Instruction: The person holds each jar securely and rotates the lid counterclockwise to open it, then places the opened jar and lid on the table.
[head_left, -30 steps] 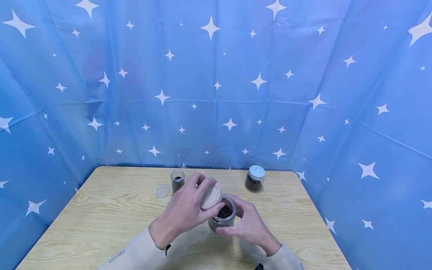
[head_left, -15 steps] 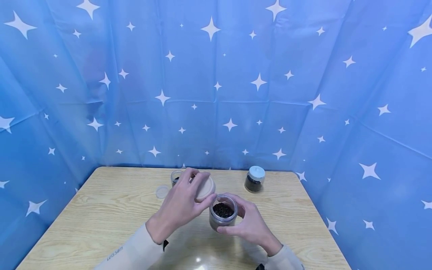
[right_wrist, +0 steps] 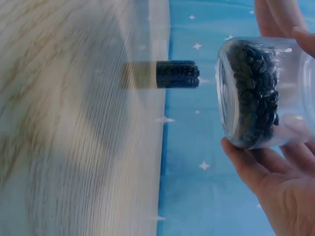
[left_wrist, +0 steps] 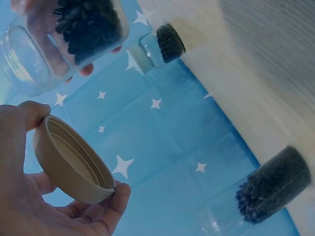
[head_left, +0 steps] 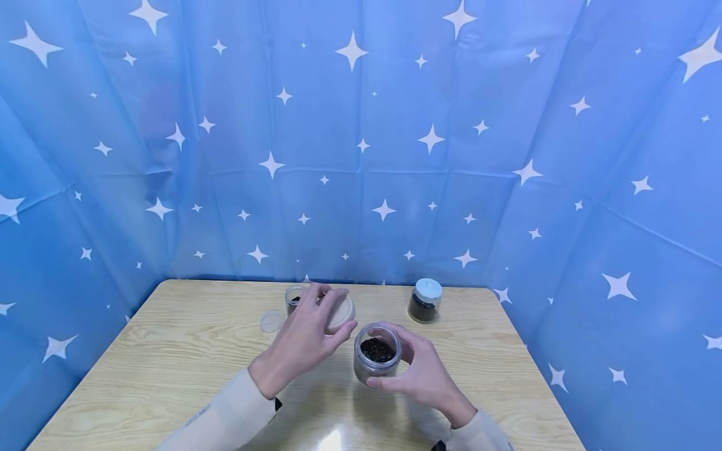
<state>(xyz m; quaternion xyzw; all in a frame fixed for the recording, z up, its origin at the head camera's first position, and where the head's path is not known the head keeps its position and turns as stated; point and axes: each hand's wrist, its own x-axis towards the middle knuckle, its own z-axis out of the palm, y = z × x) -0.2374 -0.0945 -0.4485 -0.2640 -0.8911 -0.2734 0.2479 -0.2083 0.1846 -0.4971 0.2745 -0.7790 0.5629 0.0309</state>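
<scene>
In the head view, my left hand [head_left: 301, 341] grips a round beige lid [head_left: 341, 313] by its rim, left of the jar and apart from it. The left wrist view shows the lid's stepped inner side. My right hand [head_left: 425, 373] holds a clear jar [head_left: 363, 369] around its side, thumb on the near side. Dark beans [head_left: 378, 351], which look like coffee beans, fill its lower part, and its mouth is uncovered. In the right wrist view, the jar [right_wrist: 290, 98] is raised off the table, its bottom showing.
A small jar with a pale blue lid [head_left: 429, 289] and dark contents stands at the back right of the wooden table [head_left: 169, 351]. Partly behind my left hand stands an uncovered narrow jar [head_left: 291, 300], with a clear disc-shaped lid [head_left: 271, 321] beside it. A blue star-patterned curtain [head_left: 316, 125] surrounds the table.
The beige lid has moved left and away from the jar mouth, uncovering the beans. My right hand has shifted the jar slightly right.
</scene>
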